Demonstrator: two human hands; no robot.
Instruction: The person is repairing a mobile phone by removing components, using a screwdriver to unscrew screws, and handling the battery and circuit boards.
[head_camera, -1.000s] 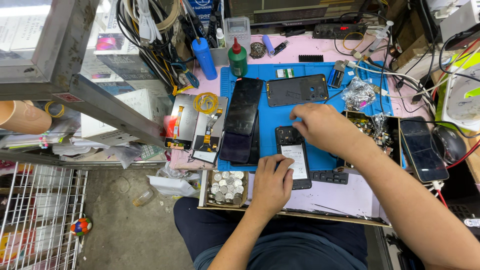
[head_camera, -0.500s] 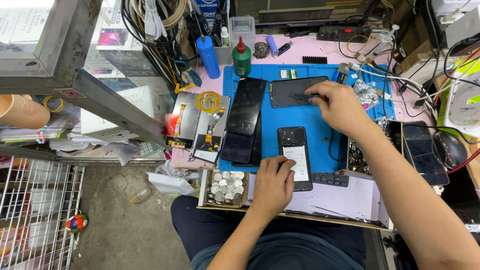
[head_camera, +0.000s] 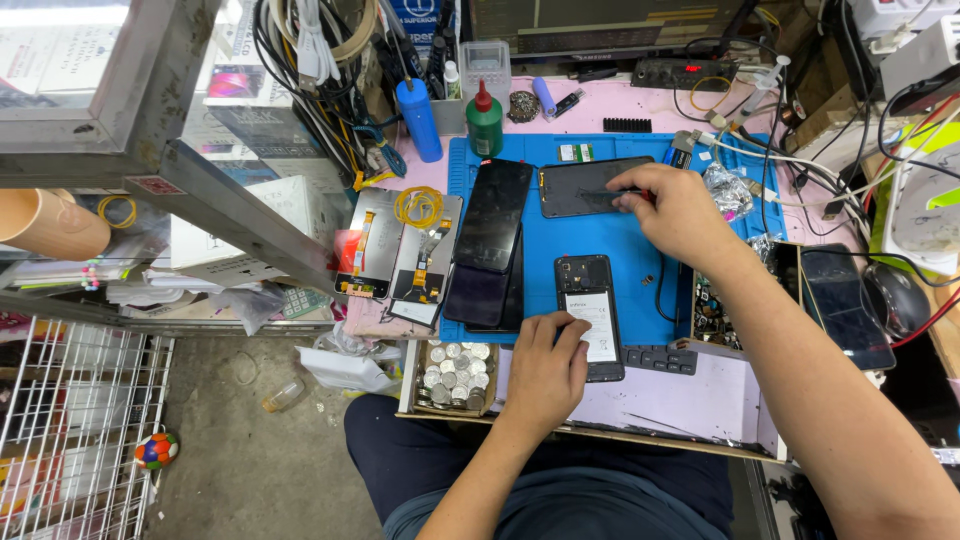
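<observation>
A: Head view, starting at your left edge: a wire rack stands on the floor with a small multicoloured ball beside it.

B: Moving onto the bench, two screen assemblies with flex cables lie side by side, a coil of yellow wire on top of them. Just below, a shallow tray of coins sits at the bench edge.

A: Behind those stand a blue bottle and a green bottle with a red cap. On the blue work mat lie two dark phones, one overlapping the other.

B: Your left hand is down flat, fingers curled loosely, pressing the lower left corner of the opened phone, which lies back up, its white-labelled battery showing.

A: Further back on the mat, a dark phone panel lies crosswise. Your right hand rests on its right end, fingertips pinched on a thin dark tool laid across the panel.

B: Right of your forearm, another phone lies screen up, tangled cables beyond it.
</observation>
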